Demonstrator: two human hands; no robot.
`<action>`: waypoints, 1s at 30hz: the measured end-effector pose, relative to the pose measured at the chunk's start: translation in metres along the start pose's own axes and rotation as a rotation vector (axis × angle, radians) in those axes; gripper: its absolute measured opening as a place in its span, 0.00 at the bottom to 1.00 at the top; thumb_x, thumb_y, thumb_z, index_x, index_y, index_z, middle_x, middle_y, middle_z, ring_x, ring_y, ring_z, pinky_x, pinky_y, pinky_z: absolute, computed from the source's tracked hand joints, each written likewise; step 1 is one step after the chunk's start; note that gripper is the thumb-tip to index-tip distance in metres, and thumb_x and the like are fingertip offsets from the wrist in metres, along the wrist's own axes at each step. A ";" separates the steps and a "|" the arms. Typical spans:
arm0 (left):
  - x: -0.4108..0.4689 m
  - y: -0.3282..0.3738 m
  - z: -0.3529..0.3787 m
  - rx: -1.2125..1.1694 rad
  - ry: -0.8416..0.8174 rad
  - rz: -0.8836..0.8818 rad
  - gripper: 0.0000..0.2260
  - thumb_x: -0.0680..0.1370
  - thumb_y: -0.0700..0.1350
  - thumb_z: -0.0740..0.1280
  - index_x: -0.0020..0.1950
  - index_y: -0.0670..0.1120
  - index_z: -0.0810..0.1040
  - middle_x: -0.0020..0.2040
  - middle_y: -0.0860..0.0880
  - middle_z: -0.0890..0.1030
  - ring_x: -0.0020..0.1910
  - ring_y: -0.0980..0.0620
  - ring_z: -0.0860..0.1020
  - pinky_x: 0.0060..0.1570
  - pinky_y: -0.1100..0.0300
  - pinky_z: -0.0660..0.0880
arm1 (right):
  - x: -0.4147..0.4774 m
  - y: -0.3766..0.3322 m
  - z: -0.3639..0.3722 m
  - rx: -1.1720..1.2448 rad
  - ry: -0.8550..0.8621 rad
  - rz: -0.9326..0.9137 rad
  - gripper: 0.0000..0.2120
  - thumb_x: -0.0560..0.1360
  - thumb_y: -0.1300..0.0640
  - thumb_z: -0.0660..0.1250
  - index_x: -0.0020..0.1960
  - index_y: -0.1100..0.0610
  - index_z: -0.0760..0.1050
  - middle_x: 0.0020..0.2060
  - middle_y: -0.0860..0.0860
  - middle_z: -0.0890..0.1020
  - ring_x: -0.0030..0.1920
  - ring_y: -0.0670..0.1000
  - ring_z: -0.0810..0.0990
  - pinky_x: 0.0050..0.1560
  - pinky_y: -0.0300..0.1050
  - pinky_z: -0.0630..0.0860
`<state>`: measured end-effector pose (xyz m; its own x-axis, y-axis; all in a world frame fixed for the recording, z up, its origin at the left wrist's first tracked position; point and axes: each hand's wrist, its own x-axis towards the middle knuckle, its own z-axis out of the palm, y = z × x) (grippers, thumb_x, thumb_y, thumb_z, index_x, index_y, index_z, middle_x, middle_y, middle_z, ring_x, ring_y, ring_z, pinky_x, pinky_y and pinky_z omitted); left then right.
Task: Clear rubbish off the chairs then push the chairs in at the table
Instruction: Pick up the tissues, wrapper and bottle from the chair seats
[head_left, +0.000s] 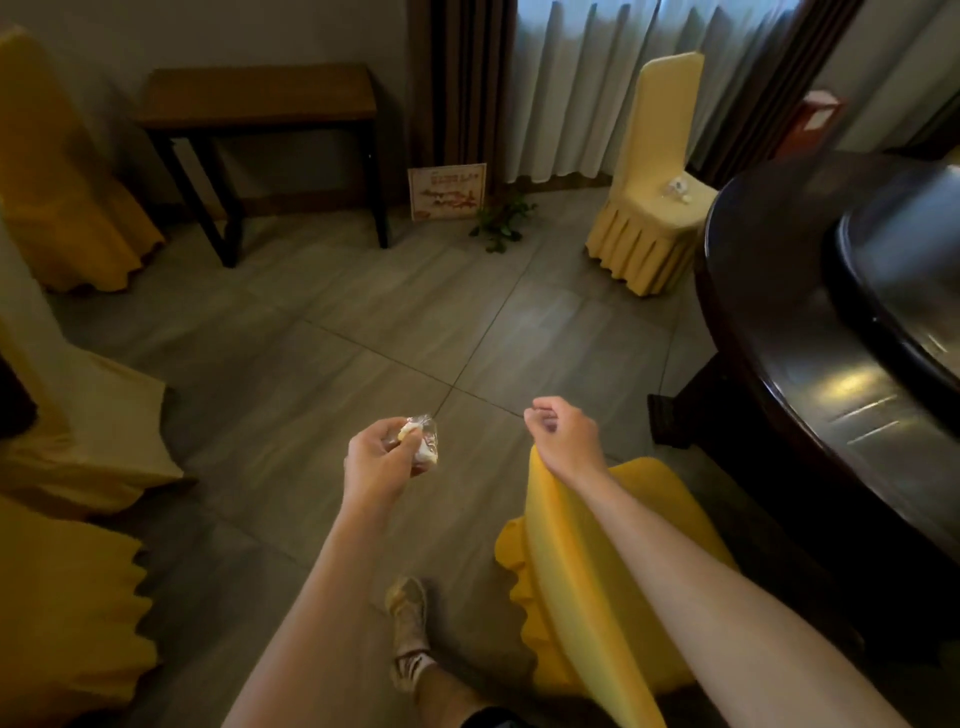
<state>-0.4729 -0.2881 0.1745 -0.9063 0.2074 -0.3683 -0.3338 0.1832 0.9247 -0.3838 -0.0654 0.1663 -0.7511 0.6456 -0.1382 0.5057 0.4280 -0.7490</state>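
My left hand (382, 457) holds a crumpled clear wrapper with white and yellow bits (420, 439) above the floor. Just above the top of a yellow-covered chair's backrest (571, 561), my right hand (563, 441) has its fingers loosely curled and nothing visible in them; the wrist rests on the cover. That chair stands beside the dark round table (810, 332). A pale yellow chair (657, 171) stands by the curtain at the table's far side, with small white rubbish (678, 188) on its seat.
More yellow-covered chairs (72, 415) line the left edge. A brown side table (260, 98) stands against the back wall, with a framed sign (448, 191) and a green plant (501, 221) on the floor. Grey tiled floor lies between. My shoe (408, 618) is below.
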 end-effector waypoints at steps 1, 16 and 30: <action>0.021 0.003 -0.001 0.025 -0.008 0.005 0.08 0.77 0.42 0.71 0.56 0.47 0.82 0.48 0.44 0.85 0.44 0.47 0.86 0.47 0.46 0.84 | 0.015 -0.002 0.006 -0.020 0.000 0.003 0.16 0.80 0.50 0.66 0.63 0.59 0.79 0.54 0.54 0.85 0.56 0.53 0.83 0.56 0.40 0.76; 0.324 0.126 0.023 0.350 -0.156 0.094 0.08 0.77 0.45 0.71 0.55 0.48 0.82 0.46 0.45 0.85 0.41 0.49 0.85 0.45 0.48 0.84 | 0.238 -0.037 0.043 -0.403 -0.063 0.283 0.34 0.82 0.38 0.54 0.81 0.55 0.53 0.80 0.61 0.55 0.80 0.61 0.54 0.78 0.57 0.53; 0.627 0.239 0.220 0.382 -0.484 0.073 0.06 0.78 0.36 0.69 0.54 0.40 0.83 0.44 0.39 0.85 0.40 0.45 0.83 0.39 0.51 0.83 | 0.536 -0.063 0.005 -0.476 0.001 0.546 0.42 0.76 0.26 0.40 0.81 0.48 0.36 0.81 0.59 0.40 0.80 0.62 0.40 0.77 0.65 0.37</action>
<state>-1.0636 0.0972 0.1431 -0.6732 0.6280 -0.3903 -0.0781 0.4645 0.8821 -0.8204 0.2506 0.1361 -0.3379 0.8466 -0.4113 0.9389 0.2728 -0.2099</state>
